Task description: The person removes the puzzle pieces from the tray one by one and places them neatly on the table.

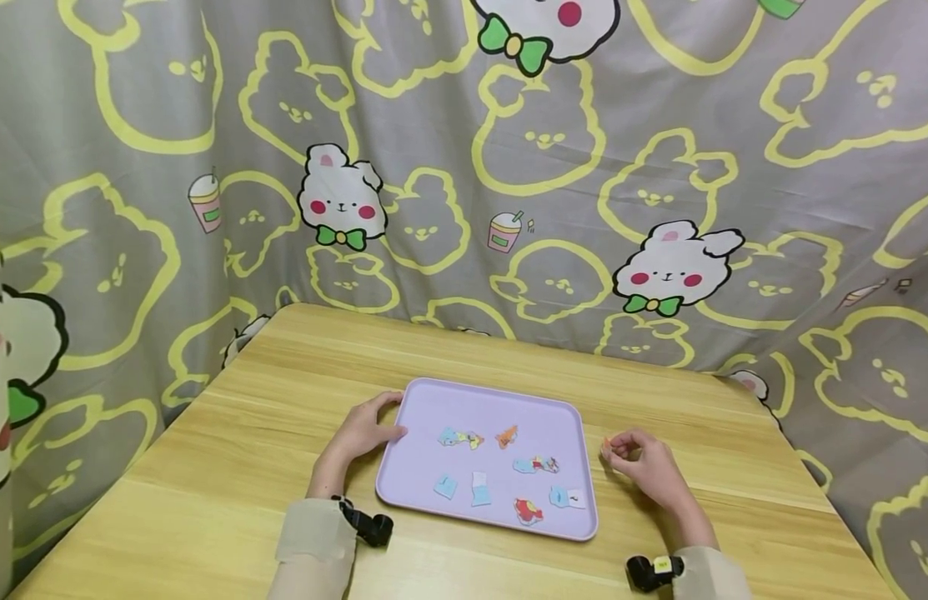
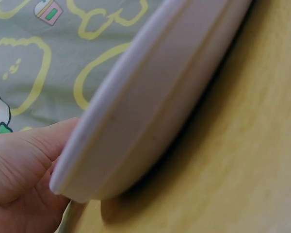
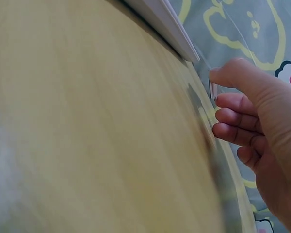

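Note:
A lavender tray (image 1: 494, 392) lies on the wooden table, with several small cut-out picture pieces spread inside it. My left hand (image 1: 368, 427) grips the tray's left edge; in the left wrist view its thumb (image 2: 63, 138) goes over the rim and the other fingers sit lower, partly hidden. Just off the tray's right side, my right hand (image 1: 647, 462) pinches a small orange puzzle piece (image 1: 605, 447) between thumb and fingertips. Seen from the right wrist, that piece (image 3: 213, 90) shows only as a thin edge. Among the pieces in the tray are an orange one (image 1: 506, 437) and a red one (image 1: 529, 511).
Pale blue pieces (image 1: 445, 487) lie toward the tray's front, and joined-looking pieces (image 1: 460, 438) farther back. The wooden table (image 1: 231, 467) extends around the tray. A grey curtain (image 1: 433, 275) with yellow outlines and white rabbits hangs behind and at both sides.

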{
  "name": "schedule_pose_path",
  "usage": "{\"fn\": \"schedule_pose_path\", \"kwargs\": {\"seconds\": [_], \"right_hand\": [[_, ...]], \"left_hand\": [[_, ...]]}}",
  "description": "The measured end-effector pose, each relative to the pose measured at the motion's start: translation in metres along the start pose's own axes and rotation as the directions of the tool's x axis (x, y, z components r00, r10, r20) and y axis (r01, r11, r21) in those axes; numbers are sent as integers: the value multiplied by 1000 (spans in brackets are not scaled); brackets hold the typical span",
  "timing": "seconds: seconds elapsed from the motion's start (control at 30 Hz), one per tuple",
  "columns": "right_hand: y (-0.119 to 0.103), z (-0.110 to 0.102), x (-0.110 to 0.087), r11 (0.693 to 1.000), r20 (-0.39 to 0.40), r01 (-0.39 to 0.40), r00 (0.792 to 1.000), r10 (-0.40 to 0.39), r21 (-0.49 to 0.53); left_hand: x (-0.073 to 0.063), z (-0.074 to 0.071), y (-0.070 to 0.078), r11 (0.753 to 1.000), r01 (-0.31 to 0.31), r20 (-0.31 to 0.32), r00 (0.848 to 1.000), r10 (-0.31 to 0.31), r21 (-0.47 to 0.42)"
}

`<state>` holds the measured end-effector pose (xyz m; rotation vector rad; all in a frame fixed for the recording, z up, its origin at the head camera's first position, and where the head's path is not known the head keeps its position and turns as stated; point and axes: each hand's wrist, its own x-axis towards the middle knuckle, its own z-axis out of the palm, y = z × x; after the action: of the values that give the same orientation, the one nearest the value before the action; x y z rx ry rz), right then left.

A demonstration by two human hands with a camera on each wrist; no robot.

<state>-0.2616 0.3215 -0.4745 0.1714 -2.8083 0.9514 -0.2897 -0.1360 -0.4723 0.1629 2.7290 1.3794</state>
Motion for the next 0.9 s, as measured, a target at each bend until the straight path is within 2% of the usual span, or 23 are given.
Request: {"fn": "schedule_pose_path", "kwargs": {"seconds": [0.4, 0.9], "right_hand": [[-3, -2, 5, 995, 50, 42, 998, -37, -95], [-8, -5, 6, 990, 111, 49, 993, -34, -130]], "left_hand": [[2, 0, -2, 1000, -11, 3, 1000, 11, 0], [2, 0, -1, 1000, -2, 8, 1000, 2, -5]]}}
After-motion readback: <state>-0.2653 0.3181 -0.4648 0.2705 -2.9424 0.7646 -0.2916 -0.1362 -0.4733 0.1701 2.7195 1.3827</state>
